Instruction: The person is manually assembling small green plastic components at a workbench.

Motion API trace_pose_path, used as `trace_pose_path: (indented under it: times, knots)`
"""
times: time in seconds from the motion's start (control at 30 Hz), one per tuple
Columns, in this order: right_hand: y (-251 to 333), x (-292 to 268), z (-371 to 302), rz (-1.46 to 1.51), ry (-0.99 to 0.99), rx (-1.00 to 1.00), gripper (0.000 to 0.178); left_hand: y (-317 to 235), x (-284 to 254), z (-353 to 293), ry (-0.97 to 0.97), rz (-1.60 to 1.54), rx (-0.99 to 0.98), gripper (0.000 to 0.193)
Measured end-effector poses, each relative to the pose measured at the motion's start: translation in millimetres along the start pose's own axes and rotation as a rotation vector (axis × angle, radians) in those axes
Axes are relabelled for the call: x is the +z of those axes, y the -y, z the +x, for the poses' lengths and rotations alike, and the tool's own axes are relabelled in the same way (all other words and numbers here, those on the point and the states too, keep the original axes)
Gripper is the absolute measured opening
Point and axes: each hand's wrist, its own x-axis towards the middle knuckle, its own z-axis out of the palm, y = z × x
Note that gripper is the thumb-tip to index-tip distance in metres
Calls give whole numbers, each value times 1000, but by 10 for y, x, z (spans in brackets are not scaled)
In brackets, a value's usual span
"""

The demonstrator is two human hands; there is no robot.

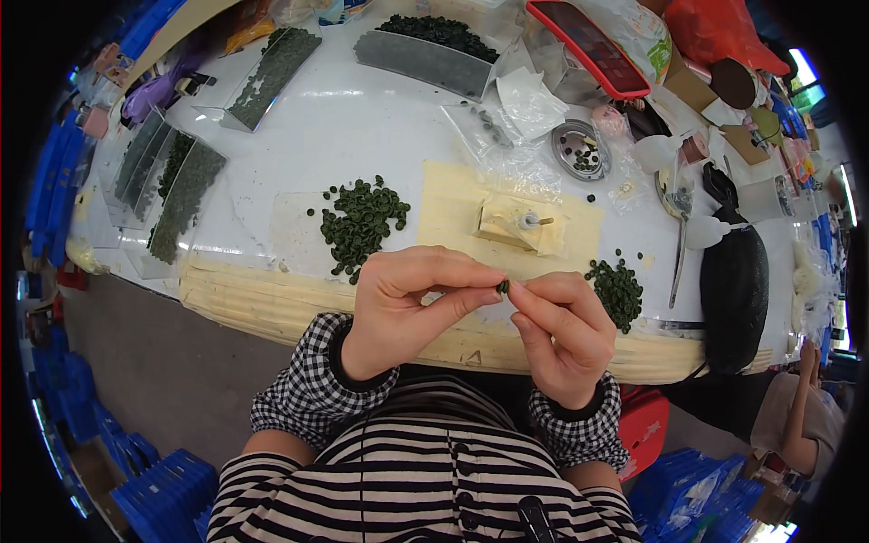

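Note:
My left hand (pixel 398 303) and my right hand (pixel 568 330) meet above the table's front edge. Between their fingertips they pinch one small dark green disc (pixel 503 287), mostly covered by the fingers. Beyond my left hand lies a loose pile of similar green discs (pixel 362 222). A smaller pile of discs (pixel 618 294) sits just right of my right hand. Straight ahead, a yellow-wrapped block (pixel 511 226) with a short metal peg on top rests on a yellow sheet (pixel 444 195).
Clear bins of green pieces (pixel 425 61) stand at the back and left. A round metal dish (pixel 581 149), a red-cased phone (pixel 593 50), plastic bags and a long-handled spoon (pixel 677 258) crowd the right. A black pouch (pixel 735 290) lies at the right edge. Another person sits far right.

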Motion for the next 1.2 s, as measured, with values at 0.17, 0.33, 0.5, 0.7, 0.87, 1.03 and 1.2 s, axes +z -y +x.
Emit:
trace_pose_path:
  times: [0.17,0.33,0.5,0.7,0.87,1.03,1.2]
  knots:
    - [11,14,11,-25,3,-15,35,-4,64,-30,-108,-149,-95,20]
    - [10,7,7,-22,2,-19,36,-2,-6,-7,-14,19,-11,20]
    - [-1,8,-2,-17,2,-12,36,-12,-3,5,-3,66,33,21]
    - [1,11,-1,-7,-1,-9,35,-9,2,2,-15,62,32,21]
    - [-5,13,-1,1,-1,-13,35,-2,9,7,-27,83,51,19]
    - [-12,10,0,9,5,-7,35,-22,-5,14,-9,201,115,22]
    - [-27,22,-2,2,5,-30,35,-21,-5,13,-14,269,172,21]
